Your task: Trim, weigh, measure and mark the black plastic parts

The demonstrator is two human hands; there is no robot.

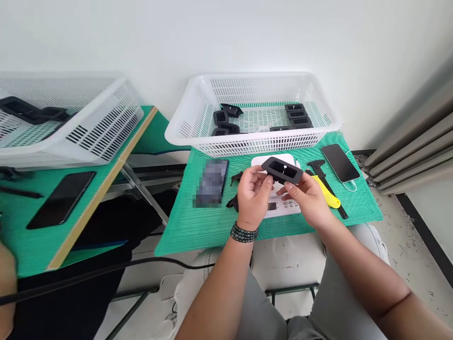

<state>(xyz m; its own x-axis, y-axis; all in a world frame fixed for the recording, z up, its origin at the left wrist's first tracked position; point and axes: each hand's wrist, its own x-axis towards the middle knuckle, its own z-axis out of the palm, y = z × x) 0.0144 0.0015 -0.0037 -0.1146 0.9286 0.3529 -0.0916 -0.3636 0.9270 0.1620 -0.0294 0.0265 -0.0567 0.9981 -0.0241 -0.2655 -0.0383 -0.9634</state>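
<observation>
Both my hands hold one black rectangular plastic frame above the green mat. My left hand, with a dark bead bracelet at the wrist, pinches the frame's left end. At the frame's right end my right hand grips it from below with curled fingers. Under the hands lies a white digital scale. Small black scraps lie on the mat just left of my left hand.
A white mesh basket with several black frames stands at the back. A phone, a black caliper, a yellow knife and a charging phone lie on the mat. Another basket and phone sit on the left table.
</observation>
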